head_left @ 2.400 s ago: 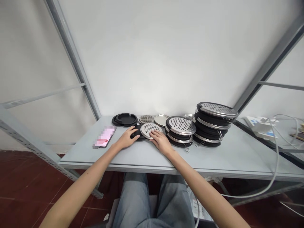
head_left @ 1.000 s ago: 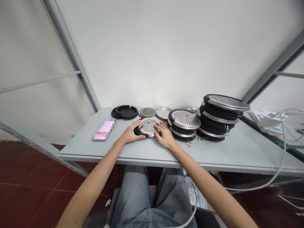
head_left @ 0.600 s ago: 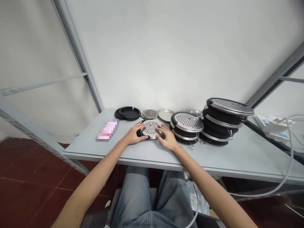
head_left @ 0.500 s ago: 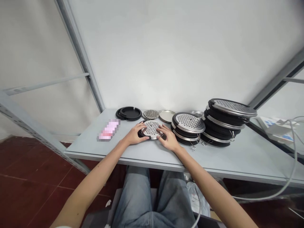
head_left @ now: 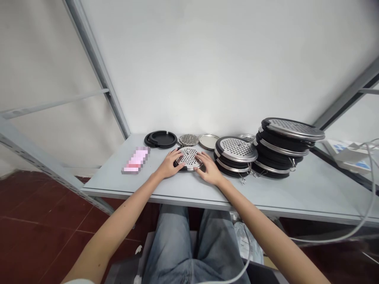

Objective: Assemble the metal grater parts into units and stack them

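Observation:
A round perforated metal disc sits on a black ring on the grey table. My left hand grips its left edge, and my right hand presses its right edge, fingers spread over the rim. Just to the right is a short stack of assembled black-and-metal discs, and beyond it stands a taller stack. Behind the held disc lie black rings, a loose mesh disc and a plain metal lid.
A pink blurred phone-like object lies left of my hands. Grey shelf posts slant up at left and right. White cables hang at the right over a second surface with papers.
The perforated disc has been shifted onto the black ring and both hands have closed around it. The head view has drifted slightly; the stacks have not moved.

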The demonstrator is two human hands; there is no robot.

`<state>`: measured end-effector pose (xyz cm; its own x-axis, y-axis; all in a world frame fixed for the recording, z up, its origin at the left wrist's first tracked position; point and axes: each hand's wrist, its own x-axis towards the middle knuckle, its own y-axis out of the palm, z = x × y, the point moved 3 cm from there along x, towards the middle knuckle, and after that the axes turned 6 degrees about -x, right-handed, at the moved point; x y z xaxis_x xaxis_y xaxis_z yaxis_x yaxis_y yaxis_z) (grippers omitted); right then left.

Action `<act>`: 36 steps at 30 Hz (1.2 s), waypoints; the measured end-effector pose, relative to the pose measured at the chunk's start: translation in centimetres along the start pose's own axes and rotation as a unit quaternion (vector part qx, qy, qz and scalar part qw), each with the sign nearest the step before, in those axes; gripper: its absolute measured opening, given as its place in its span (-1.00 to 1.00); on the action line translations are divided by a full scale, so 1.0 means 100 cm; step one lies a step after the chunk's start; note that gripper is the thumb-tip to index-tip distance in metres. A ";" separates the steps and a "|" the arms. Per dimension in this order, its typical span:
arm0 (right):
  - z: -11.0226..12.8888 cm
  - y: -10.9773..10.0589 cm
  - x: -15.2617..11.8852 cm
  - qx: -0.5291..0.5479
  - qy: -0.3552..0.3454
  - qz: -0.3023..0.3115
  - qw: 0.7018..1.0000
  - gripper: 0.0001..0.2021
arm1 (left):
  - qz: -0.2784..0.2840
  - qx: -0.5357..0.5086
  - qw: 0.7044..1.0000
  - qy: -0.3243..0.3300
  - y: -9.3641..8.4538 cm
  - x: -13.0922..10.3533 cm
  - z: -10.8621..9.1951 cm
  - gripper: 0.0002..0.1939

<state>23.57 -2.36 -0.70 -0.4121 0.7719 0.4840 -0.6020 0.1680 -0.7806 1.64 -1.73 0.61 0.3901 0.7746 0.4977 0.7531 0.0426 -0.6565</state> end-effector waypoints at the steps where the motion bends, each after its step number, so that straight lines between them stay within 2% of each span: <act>1: 0.001 0.002 0.000 -0.012 0.003 0.007 1.000 -0.39 | 0.003 0.018 1.000 -0.002 0.002 0.000 0.001 -0.51; 6: 0.000 0.006 0.002 -0.052 0.056 0.037 0.996 -0.35 | 0.011 0.056 0.998 -0.018 0.007 0.002 0.007 -0.34; 14: 0.004 0.007 0.001 -0.083 0.058 0.046 0.994 -0.33 | -0.025 0.059 0.997 -0.044 0.008 0.000 0.007 -0.40; 19: 0.005 0.009 0.001 -0.099 0.032 0.046 0.994 -0.34 | -0.043 0.003 0.998 -0.037 0.005 -0.002 0.014 -0.47; 26: 0.000 0.012 0.002 -0.085 0.018 0.067 0.994 -0.33 | -0.009 -0.055 0.998 -0.010 -0.001 -0.004 0.016 -0.40; 32: -0.005 0.015 0.002 -0.086 0.011 0.077 0.993 -0.32 | 0.004 -0.136 0.989 -0.051 -0.003 -0.003 0.015 -0.40; 34: -0.001 0.013 0.001 -0.092 0.011 0.078 0.993 -0.32 | -0.008 -0.125 0.991 -0.053 -0.003 -0.001 0.014 -0.41; 36: 0.006 0.010 0.001 -0.099 0.013 0.074 0.992 -0.32 | -0.049 -0.083 0.994 -0.052 -0.002 0.001 0.013 -0.40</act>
<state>22.57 -2.49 -1.20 -0.4673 0.8118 0.3501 -0.3889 0.1669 -0.9060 0.87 -0.81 0.05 0.2599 0.8330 0.4884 0.8653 0.0236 -0.5008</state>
